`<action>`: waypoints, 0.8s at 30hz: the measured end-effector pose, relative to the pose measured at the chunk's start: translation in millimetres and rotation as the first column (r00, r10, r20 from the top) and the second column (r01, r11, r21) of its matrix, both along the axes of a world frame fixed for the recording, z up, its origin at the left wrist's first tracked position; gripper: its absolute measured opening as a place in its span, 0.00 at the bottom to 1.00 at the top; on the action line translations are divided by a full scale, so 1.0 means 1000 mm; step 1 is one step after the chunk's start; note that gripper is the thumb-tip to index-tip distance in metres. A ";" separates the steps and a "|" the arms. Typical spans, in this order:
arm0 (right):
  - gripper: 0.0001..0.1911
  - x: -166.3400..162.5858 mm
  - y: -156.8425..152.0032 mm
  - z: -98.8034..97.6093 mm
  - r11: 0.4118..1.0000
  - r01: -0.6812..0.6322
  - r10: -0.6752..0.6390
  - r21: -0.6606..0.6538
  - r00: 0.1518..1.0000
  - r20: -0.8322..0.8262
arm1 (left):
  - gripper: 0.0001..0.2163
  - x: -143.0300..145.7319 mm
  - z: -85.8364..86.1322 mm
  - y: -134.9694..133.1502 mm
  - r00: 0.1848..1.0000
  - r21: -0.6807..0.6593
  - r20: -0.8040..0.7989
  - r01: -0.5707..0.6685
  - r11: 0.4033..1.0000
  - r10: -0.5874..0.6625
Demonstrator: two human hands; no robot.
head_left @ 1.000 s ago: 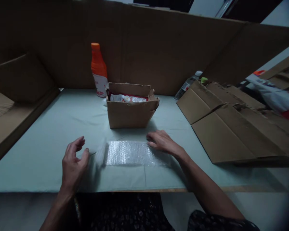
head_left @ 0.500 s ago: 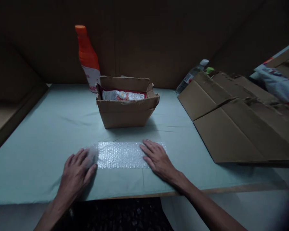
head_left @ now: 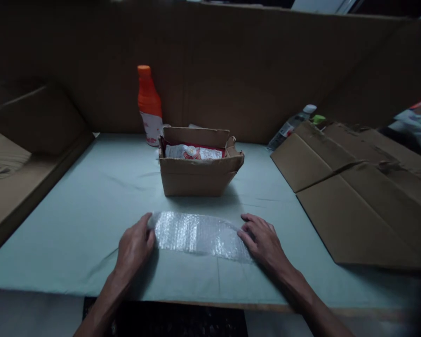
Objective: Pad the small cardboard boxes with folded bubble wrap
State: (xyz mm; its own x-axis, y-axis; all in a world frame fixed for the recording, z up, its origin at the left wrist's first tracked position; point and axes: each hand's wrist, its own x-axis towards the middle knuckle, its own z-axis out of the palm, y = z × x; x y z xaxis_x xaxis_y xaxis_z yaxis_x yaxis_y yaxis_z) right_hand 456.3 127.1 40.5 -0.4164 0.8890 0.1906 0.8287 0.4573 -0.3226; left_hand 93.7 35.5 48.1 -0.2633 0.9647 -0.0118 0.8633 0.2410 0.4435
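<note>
A long strip of clear bubble wrap [head_left: 196, 234] spans the space between my two hands, its left part bowed up off the cloth. My left hand [head_left: 136, 241] grips the left end between thumb and fingers. At the right end, my right hand [head_left: 263, 238] has its fingers curled in, with thumb and fingertips closed at the wrap's edge; part of that end is hidden behind the hand. Just beyond the strip stands an open cardboard box [head_left: 196, 177] with a printed white packet [head_left: 192, 152] inside.
An orange bottle [head_left: 149, 105] with a white label stands behind the box. To the right are folded cardboard boxes [head_left: 365, 210] and a tilted clear bottle [head_left: 291, 127]. Cardboard [head_left: 28, 173] lies on the left; a cardboard wall [head_left: 252, 75] rises behind the pale green cloth [head_left: 101, 196].
My left hand has gone from lying over the wrap's left end to gripping and raising it. My right hand has curled from lying flat on the wrap. The view has shifted.
</note>
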 end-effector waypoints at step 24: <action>0.27 -0.029 0.097 0.027 0.956 -0.105 0.039 -0.275 0.971 -0.238 | 0.32 -0.012 0.017 0.080 0.938 0.160 0.334 0.040 0.986 -0.093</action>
State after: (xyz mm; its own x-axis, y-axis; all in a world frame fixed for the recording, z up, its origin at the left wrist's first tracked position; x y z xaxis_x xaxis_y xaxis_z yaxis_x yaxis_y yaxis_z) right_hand 427.3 224.0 67.2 -0.4564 0.8892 0.0324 0.6862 0.3749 -0.6234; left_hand 82.0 115.0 64.9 -0.2041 0.9774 0.0558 0.6668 0.0970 0.7389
